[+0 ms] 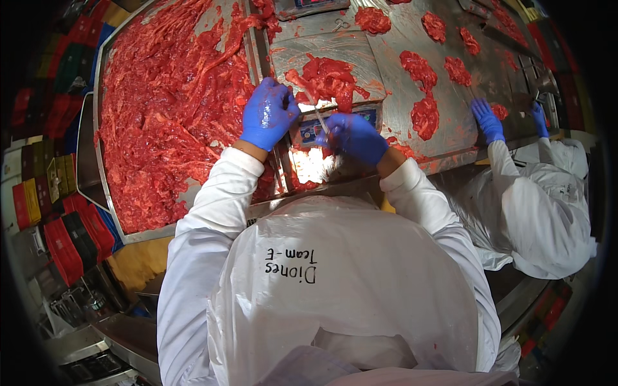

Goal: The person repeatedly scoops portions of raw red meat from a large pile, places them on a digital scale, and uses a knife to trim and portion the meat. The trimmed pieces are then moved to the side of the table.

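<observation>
A pile of raw red meat strips (327, 78) lies on a steel weighing scale (370, 72) right in front of me. My left hand (268, 114), in a blue glove, is closed at the left edge of the scale, beside the meat; whatever its fingers hold is hidden. On the other side, my right hand (356, 137), gloved alike, is closed in front of the scale's blue panel (367, 118) and partly covers it. From its fingers a thin pale strip (318, 114) runs up toward the meat pile. What the strip is made of I cannot make out.
To my left, a large steel tray (101, 138) holds a heap of raw meat (174, 109). Several meat portions (425, 118) lie on the steel table (393, 61) to the right. Scissors (340, 24) rest beyond the scale. A co-worker's gloved hand (487, 119) touches the table at right.
</observation>
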